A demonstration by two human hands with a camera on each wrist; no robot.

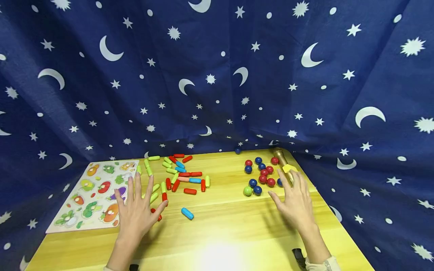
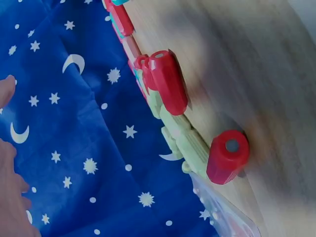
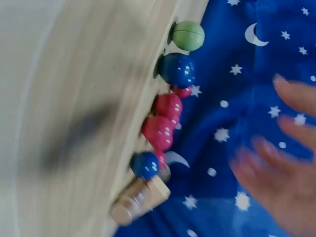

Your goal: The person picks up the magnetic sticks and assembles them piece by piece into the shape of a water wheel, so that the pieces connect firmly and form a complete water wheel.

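Note:
My left hand [image 1: 133,212] hovers with fingers spread over the left of the table, between the vegetable picture board [image 1: 96,195] and many short coloured sticks. Red sticks [image 1: 190,191], yellow-green sticks [image 1: 154,197] and blue sticks [image 1: 187,213] lie scattered there. In the left wrist view one red stick [image 2: 228,157] shows a grey disc in its end. On the other side my right hand [image 1: 298,203], fingers spread, is above the table near glossy balls: red balls [image 1: 262,179], blue balls [image 1: 257,190] and a green ball [image 1: 248,191]. Neither hand holds anything.
A brass-coloured rod-like object [image 1: 280,156] with a yellow block [image 1: 289,168] lies at the right edge, partly behind the right hand. One blue ball [image 1: 237,150] sits at the back edge. A dark blue star-and-moon curtain [image 1: 217,86] surrounds the wooden table [image 1: 230,222].

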